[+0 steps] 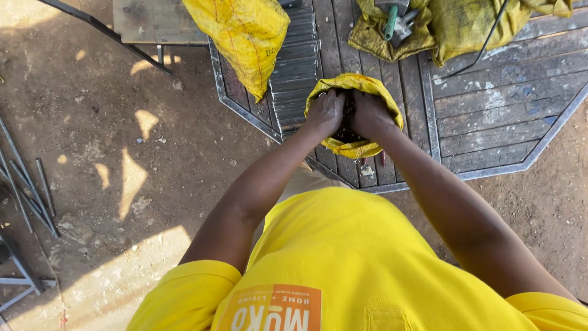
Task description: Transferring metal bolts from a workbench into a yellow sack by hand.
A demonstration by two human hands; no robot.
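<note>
Yellow sack [354,147], small and rolled open at the mouth, sits on the wooden-slatted surface [490,104] near its front edge, just ahead of our torso; its mouth faces up toward us, and its long axis runs roughly away from us, from the near rim to the far rim. We have both hands plunged into the opening. Our left hand [324,113] enters from the left side, fingers curled downward and pressed together over the dark contents [346,132], which appear to be small metal pieces, though we cannot tell their exact kind. Our right hand [369,113] enters from the right, fingers likewise curled inward and close together; the fingertips are hidden inside the sack, so we cannot tell whether they pinch anything. The two hands nearly touch at the knuckles. A larger yellow sack [245,37] lies on the surface to the far left, draped over a stack of grey metal strips [297,67]. At the far right, a crumpled yellow cloth bag [465,24] holds a tool with a green handle [391,23]. Thin metal rods [27,184] lie on the dirt ground [153,159] at left.
</note>
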